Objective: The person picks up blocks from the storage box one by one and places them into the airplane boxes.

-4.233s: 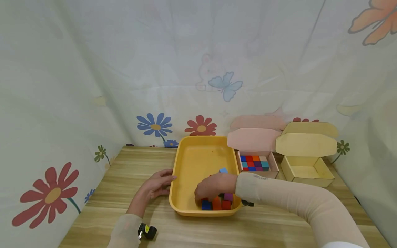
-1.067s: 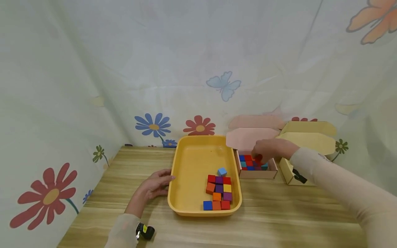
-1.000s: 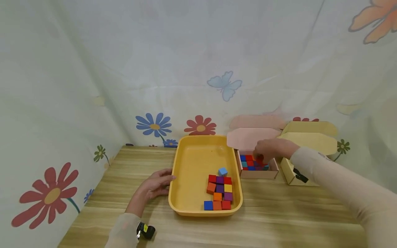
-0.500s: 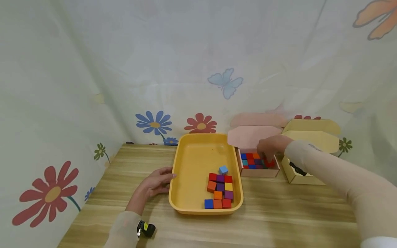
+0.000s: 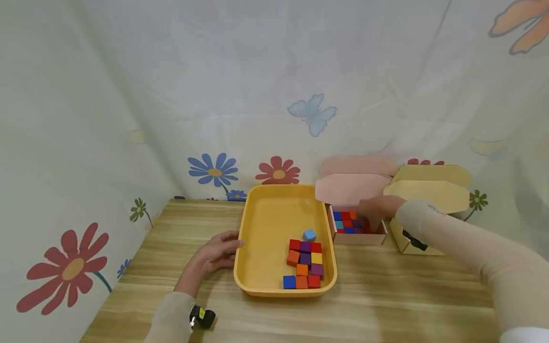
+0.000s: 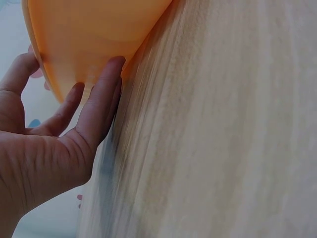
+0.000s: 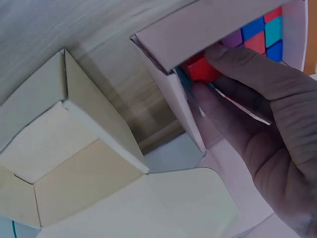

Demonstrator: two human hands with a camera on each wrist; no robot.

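Note:
My right hand [image 5: 375, 208] reaches into the pink box [image 5: 359, 238]. In the right wrist view its thumb and fingers pinch a red cube [image 7: 202, 69] at the box's end, beside a row of coloured cubes. My left hand [image 5: 220, 250] touches the left side of the yellow tray [image 5: 242, 267]. The left wrist view shows the fingers [image 6: 101, 99] extended against the tray's outer wall. Several loose cubes lie in the tray's right half, among them a light blue cube [image 5: 309, 235], a yellow cube [image 5: 316, 257] and a blue cube [image 5: 289, 282].
A pale yellow box [image 5: 422, 247] with its lid raised stands right of the pink one, partly behind my right forearm. The pink lid [image 5: 352, 188] is also up. All rest on a wood-grain table [image 5: 386, 295], with a patterned curtain [image 5: 257, 85] behind.
My right hand has gone from the tray to the pink box with a red cube, then shifted right and lower inside it. The left hand has stayed at the tray's side.

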